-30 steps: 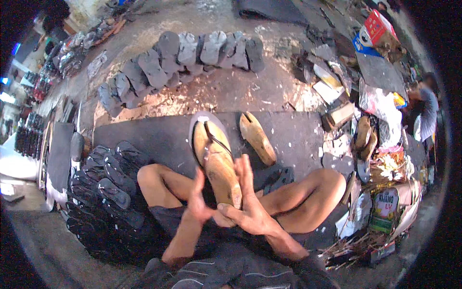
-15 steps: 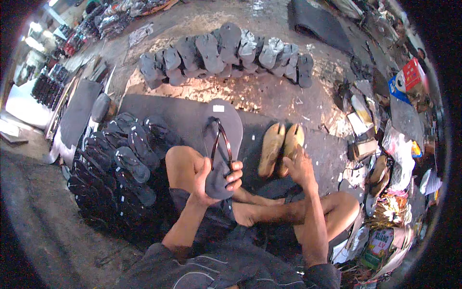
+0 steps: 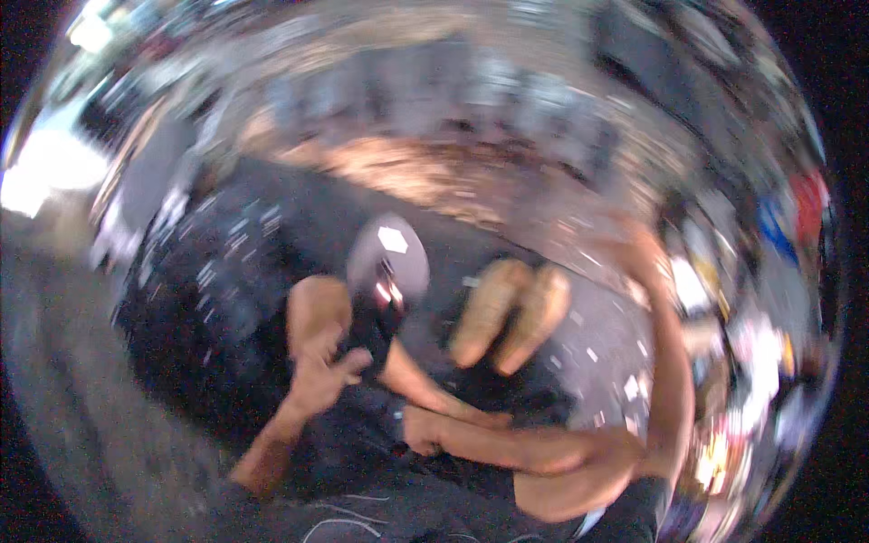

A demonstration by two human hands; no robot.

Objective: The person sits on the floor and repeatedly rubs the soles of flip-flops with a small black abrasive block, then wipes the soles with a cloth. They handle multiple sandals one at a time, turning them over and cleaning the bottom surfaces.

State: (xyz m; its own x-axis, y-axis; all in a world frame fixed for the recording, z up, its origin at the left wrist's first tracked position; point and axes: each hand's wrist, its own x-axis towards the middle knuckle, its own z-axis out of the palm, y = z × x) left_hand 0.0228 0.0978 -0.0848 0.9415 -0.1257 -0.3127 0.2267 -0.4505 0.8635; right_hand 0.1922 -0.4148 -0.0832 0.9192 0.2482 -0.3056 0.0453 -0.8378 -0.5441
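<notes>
The picture is smeared by motion. My left hand [image 3: 321, 369] is beside my left knee, its thumb standing apart from the fingers and nothing seen in it. Just beyond it is a flip-flop [image 3: 387, 258] with a grey footbed, a white label and a dark, shiny strap; its heel end is too dark to make out. My right hand [image 3: 634, 249] is stretched out far to the right, past the mat's edge, its fingers too blurred to read. Between the hands, two tan foot-shaped lasts [image 3: 511, 312] lie side by side on the dark mat [image 3: 444, 235].
A heap of dark flip-flops [image 3: 217, 299] lies at my left. Across the far side stands a row of grey soles or flip-flops [image 3: 407, 86]. Scraps and clutter [image 3: 742, 362] crowd the right side. My crossed legs [image 3: 507, 443] fill the near middle.
My left hand has let go of the flip-flop and drawn back toward me. My right hand has moved from the lasts out to the far right. The whole view has shifted and blurred.
</notes>
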